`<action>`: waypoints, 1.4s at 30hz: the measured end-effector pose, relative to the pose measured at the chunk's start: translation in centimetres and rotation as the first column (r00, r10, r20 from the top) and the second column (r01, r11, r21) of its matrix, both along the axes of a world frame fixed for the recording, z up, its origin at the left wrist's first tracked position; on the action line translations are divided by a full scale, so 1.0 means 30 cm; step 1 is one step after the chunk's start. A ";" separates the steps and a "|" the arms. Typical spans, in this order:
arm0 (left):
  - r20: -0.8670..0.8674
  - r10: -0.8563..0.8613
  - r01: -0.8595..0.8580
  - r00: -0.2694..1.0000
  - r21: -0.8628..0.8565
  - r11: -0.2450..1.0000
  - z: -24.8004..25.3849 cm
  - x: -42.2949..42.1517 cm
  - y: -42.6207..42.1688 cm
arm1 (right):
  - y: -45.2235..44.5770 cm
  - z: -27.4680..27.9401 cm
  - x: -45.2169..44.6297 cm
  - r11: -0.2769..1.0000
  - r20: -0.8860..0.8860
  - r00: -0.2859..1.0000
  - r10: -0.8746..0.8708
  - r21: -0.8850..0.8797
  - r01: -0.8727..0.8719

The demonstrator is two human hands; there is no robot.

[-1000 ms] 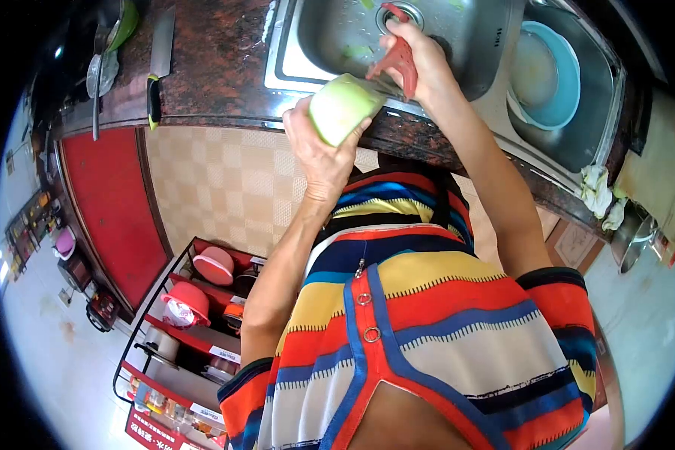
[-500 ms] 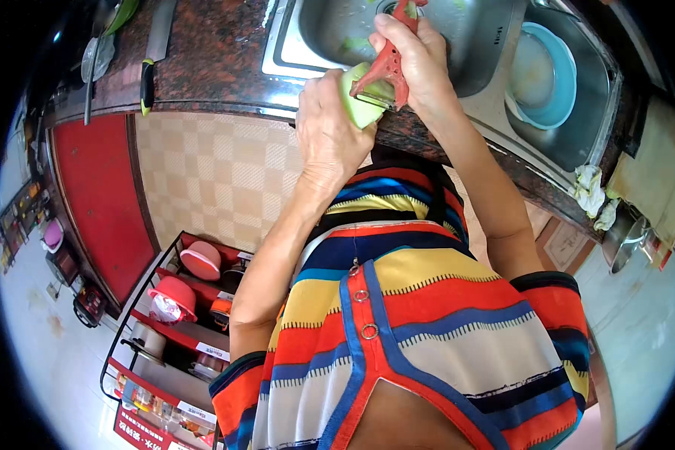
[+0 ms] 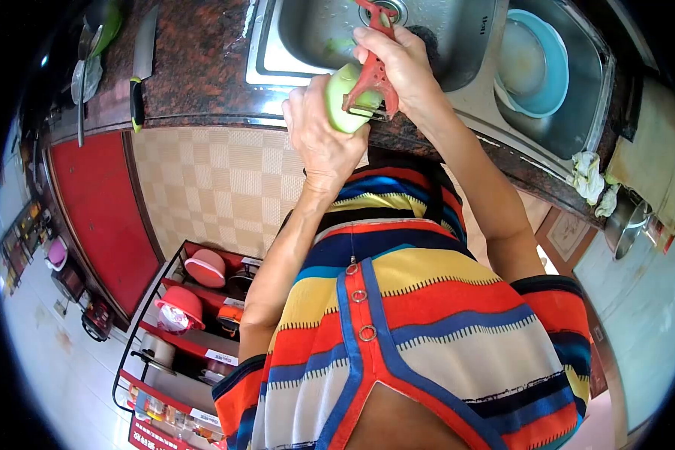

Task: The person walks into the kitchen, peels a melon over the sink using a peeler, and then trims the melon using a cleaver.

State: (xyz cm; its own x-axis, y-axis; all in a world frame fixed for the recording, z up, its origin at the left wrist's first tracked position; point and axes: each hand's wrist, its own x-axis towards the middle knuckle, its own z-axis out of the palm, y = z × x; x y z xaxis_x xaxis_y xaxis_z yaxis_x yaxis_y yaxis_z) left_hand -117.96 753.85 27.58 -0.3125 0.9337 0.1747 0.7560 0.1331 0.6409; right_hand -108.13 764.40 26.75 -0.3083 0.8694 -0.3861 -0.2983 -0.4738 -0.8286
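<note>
vegetable (image 3: pixel 339 99): pale green, rounded, smooth-looking, partly covered. peeler (image 3: pixel 376 75): red, metal-bladed, slanted, blade end overlapping the vegetable's right side in view.

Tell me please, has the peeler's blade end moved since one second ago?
Yes. Against the sink drain, the red peeler's blade end is now farther away, nearer the person.
</note>
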 end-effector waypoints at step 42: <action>-0.019 -0.051 0.052 0.999 0.056 0.997 -0.013 -0.025 -0.006 | 0.159 -0.203 -0.055 0.992 0.099 0.987 0.127 -0.006 -0.127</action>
